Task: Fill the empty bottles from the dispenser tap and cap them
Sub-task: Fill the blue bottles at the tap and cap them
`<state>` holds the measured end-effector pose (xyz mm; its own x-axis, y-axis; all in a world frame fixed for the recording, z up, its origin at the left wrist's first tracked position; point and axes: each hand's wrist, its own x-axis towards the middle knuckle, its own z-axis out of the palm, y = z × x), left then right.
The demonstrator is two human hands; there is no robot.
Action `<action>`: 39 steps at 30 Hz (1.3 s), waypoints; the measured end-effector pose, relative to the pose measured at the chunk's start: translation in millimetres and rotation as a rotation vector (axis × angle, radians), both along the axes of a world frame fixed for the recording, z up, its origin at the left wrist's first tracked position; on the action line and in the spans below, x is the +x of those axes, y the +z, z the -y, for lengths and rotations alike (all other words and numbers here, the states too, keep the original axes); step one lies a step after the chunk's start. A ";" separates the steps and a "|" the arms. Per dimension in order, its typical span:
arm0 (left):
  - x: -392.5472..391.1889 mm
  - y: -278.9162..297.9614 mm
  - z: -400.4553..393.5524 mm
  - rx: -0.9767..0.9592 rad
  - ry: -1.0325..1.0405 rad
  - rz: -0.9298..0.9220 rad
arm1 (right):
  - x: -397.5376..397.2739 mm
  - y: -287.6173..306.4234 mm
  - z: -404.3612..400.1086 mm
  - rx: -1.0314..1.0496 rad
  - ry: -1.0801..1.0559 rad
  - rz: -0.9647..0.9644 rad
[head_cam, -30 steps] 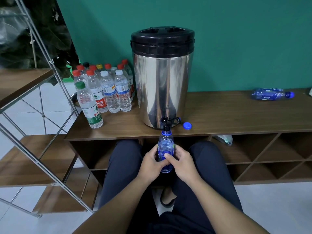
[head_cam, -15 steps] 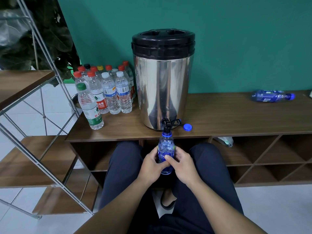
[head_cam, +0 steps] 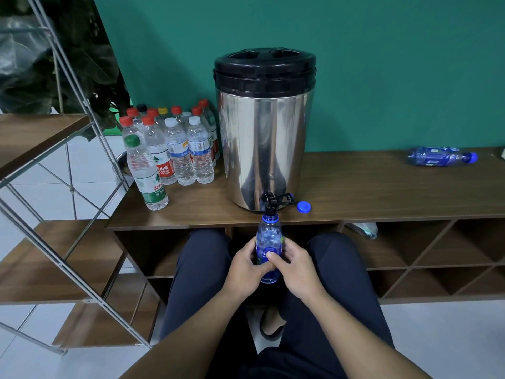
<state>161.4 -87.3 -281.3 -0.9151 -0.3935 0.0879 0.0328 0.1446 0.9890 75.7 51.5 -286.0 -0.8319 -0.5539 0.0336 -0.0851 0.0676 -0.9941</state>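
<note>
Both hands hold one blue bottle [head_cam: 269,243] upright between the knees, just in front of the bench [head_cam: 369,192] front edge. The left hand [head_cam: 244,268] wraps its left side, fingers curled round it; the right hand [head_cam: 296,265] grips the right side, thumb across the label. The bottle's open neck sits directly under the black tap [head_cam: 269,202]. A loose blue cap [head_cam: 304,207] lies at the front edge, just right of the tap. The steel dispenser [head_cam: 263,138] stands mid-bench. Capped clear bottles [head_cam: 175,149] cluster at the left end. Another blue bottle [head_cam: 441,156] lies on its side near the back right.
</note>
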 end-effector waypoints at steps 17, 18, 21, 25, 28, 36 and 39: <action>1.3 2.6 -0.1 0.000 0.000 0.011 | 0.6 1.1 -0.2 -0.004 0.006 0.002; 1.0 2.1 0.4 -0.002 0.000 0.015 | 0.6 1.8 0.1 -0.004 0.003 0.003; -0.3 -1.5 2.0 -0.016 0.007 0.016 | 1.8 2.0 -0.3 -0.005 -0.004 -0.009; -1.9 -3.3 1.2 -0.018 0.010 0.019 | 2.0 3.3 -0.9 -0.004 -0.008 -0.012; -2.4 -4.4 0.6 -0.007 0.009 0.017 | 1.9 2.5 -1.3 -0.002 -0.011 -0.019; -1.6 -3.2 -0.3 -0.001 -0.001 0.023 | 1.6 1.8 -0.9 0.005 -0.020 -0.022; -1.2 -2.7 -1.0 0.000 0.000 0.030 | 1.6 1.2 -1.6 0.014 -0.022 -0.023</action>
